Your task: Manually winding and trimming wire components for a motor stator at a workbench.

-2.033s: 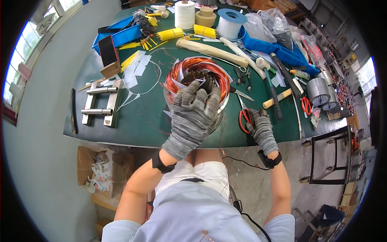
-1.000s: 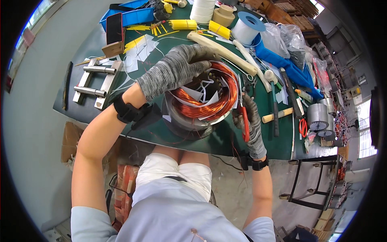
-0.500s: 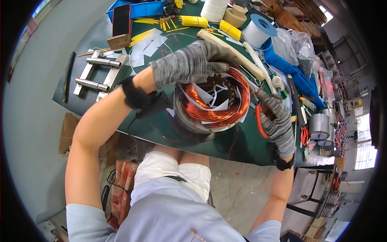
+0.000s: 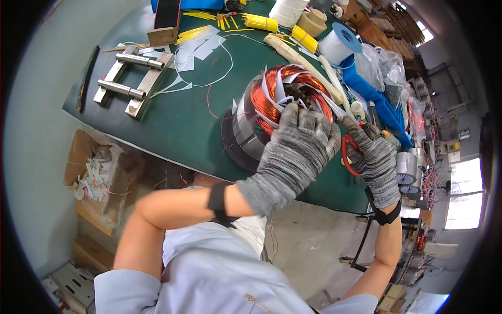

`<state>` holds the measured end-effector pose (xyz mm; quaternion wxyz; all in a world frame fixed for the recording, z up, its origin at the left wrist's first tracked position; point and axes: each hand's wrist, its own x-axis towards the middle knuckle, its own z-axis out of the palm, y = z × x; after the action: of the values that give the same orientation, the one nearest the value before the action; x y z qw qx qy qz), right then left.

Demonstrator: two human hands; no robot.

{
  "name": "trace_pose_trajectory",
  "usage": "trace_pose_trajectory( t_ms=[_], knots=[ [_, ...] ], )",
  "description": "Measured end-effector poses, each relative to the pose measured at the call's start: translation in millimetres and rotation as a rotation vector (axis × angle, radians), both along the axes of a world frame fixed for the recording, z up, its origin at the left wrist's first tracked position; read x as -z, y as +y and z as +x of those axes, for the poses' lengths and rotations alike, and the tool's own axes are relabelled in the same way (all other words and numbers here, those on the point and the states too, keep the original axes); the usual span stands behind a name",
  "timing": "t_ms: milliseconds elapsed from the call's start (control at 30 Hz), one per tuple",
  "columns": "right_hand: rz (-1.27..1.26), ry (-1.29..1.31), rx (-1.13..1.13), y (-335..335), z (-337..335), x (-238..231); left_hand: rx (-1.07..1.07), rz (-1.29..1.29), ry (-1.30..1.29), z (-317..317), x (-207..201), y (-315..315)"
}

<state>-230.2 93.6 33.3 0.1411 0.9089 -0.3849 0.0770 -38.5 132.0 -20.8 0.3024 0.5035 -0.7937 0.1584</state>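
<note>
A grey metal motor stator (image 4: 247, 131) stands on the green table in front of me. Thick copper windings (image 4: 265, 104) ring its top, with white insulating paper (image 4: 270, 90) and white cord between them. My left hand (image 4: 300, 152), in a grey striped glove, lies over the near side of the windings. Its fingers bend onto the inner edge, hiding part of the bore. At the stator's right, my gloved right hand (image 4: 377, 162) is closed round red-handled scissors (image 4: 349, 156). Their pale blades point up and left to the windings' right edge; the tips are hard to make out.
A metal frame with two bars (image 4: 128, 76) lies at the left. White paper pieces (image 4: 201, 44), yellow strip bundles (image 4: 260, 22), a wooden mallet-like stick (image 4: 293, 55) and a white spool (image 4: 337, 46) lie farther back. Blue bins (image 4: 361, 78) line the right.
My left hand has moved from the windings' far side to their near side. The stator has tilted or turned and shows more of its side. The scissors stay in my right hand.
</note>
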Motion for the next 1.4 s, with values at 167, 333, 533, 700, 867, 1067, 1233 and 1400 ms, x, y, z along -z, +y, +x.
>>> trace_pose_trajectory(
  t_ms=[167, 333, 533, 700, 867, 1067, 1233, 1400],
  knots=[
    [-0.050, 0.267, 0.044, -10.5, 5.0, -32.2, 0.040, -0.069, 0.025, -5.4, 12.9, -6.2],
    [0.061, 0.326, -0.046, -17.3, 14.8, -58.9, 0.079, -0.047, 0.054, -6.2, 15.0, -7.4],
    [0.104, 0.251, 0.031, -0.4, 13.0, -52.1, 0.098, -0.065, 0.108, -7.1, 15.8, -6.5],
    [0.039, 0.396, 0.067, 2.5, 16.6, -54.2, 0.114, -0.060, 0.117, -7.9, 17.6, -8.2],
    [-0.002, 0.618, 0.167, 6.3, 35.5, -65.0, 0.115, -0.100, 0.108, -8.3, 18.2, -8.3],
    [-0.027, 0.573, 0.068, -1.3, 47.3, -58.0, 0.135, -0.071, 0.154, -6.2, 20.3, -8.8],
    [0.113, 0.526, 0.118, -6.6, 62.6, -77.2, 0.162, -0.094, 0.163, -10.5, 15.3, -8.2],
    [0.324, 0.439, 0.208, -20.1, 82.4, -72.7, 0.128, -0.065, 0.078, -7.8, 16.6, -9.8]
  ],
)
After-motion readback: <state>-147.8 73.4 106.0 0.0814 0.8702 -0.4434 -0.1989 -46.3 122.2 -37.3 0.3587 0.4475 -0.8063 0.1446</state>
